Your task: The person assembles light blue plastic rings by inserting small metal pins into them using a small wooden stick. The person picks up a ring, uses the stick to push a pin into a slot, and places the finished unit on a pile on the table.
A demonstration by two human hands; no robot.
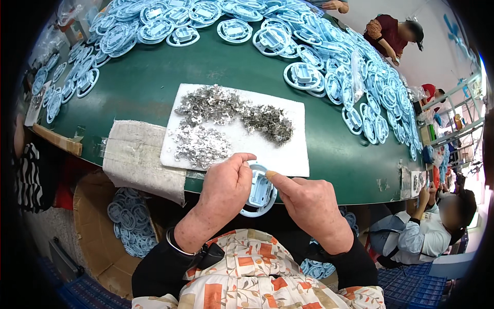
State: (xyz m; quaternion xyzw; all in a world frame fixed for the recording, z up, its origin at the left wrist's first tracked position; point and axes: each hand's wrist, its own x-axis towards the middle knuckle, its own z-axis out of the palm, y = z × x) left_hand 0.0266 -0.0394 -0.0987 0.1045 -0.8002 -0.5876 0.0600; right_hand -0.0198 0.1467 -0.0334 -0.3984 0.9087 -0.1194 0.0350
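Note:
In front of my body, at the table's near edge, a light-blue oval plastic part (250,210) with a boxy recessed middle is held between my hands. My left hand (224,186) is closed around its left side, with one finger stretched along the top rim. My right hand (311,202) is curled at its right side, a fingertip pressing the upper part of the recess. Any small piece under that fingertip is hidden. Just beyond, a white foam board (247,151) carries heaps of small silvery metal pieces (203,146), with a darker heap (268,122) at the right.
Many more blue parts are piled along the far side of the green table (135,88). A pale cloth pad (139,149) lies under the board's left edge. A cardboard box (95,226) with blue parts stands below left. Other people (424,226) work at the right and far side.

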